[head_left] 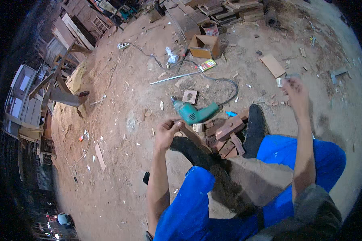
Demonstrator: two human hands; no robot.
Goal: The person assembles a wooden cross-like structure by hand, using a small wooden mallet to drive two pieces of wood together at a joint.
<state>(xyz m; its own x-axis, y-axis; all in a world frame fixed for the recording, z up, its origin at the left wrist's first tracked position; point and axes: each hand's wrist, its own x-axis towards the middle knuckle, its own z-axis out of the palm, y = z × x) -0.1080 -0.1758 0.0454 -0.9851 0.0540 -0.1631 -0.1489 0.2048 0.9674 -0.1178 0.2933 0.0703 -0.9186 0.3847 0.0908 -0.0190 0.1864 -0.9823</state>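
My left hand [167,133] is closed, thumb and fingers pinched at the upper end of a brown wooden strip [195,135], whose lower end lies by my left foot. Further right, my right hand [297,94] is raised beside a small white packet [279,82] and a flat light-brown board [272,65]. Its fingers are smeared, so whether they hold anything is unclear. Just beyond my left hand lies a green power drill [195,112] on its side. Between my dark-covered feet sits a pile of reddish-brown wood blocks [230,128], with a blue marker-like tube [231,114] behind it.
From the drill a dark cord [229,81] curls back toward a white power strip [124,45]. An open wooden box [204,46], a metal rod [173,78] and a yellow-green packet [208,65] lie beyond. Stacked planks [229,10] stand at the back, wooden furniture [20,94] far left.
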